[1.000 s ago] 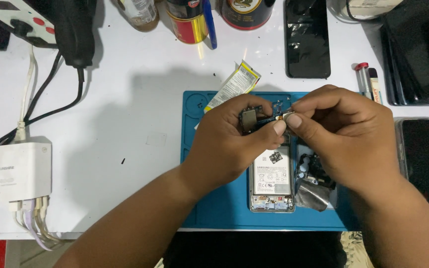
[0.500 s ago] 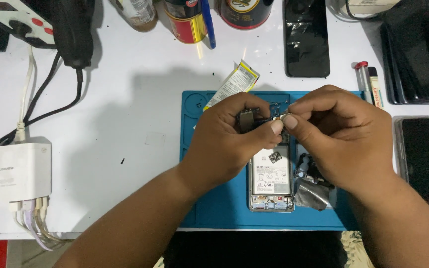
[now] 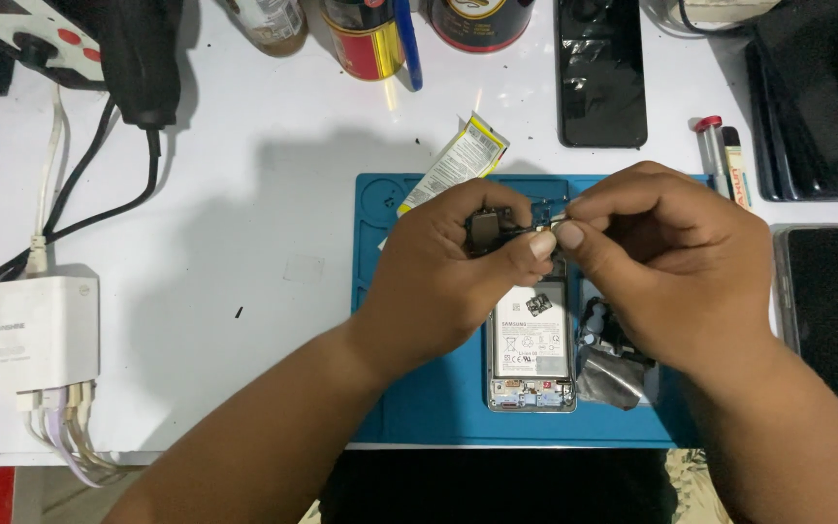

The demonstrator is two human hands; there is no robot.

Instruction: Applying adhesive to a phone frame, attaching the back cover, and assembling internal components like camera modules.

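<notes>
My left hand (image 3: 448,272) pinches a small dark square part (image 3: 485,231) between thumb and fingers, above the blue work mat (image 3: 409,388). My right hand (image 3: 666,262) is closed next to it, thumb and forefinger gripping the thin strip that runs off that part. Under both hands an opened phone (image 3: 531,344) lies on the mat, its white battery showing. A crumpled dark foil piece (image 3: 608,354) rests to the right of the phone, partly under my right hand.
A yellow-white tube (image 3: 458,160) lies at the mat's top edge. Cans and a bottle (image 3: 366,34) stand at the back, with a black phone (image 3: 601,73) beside them. Another phone (image 3: 836,311) lies at right. A white charger box (image 3: 21,335) with cables sits at left.
Both hands stay close together over the opened phone; my fingers have shifted only slightly on the small part.
</notes>
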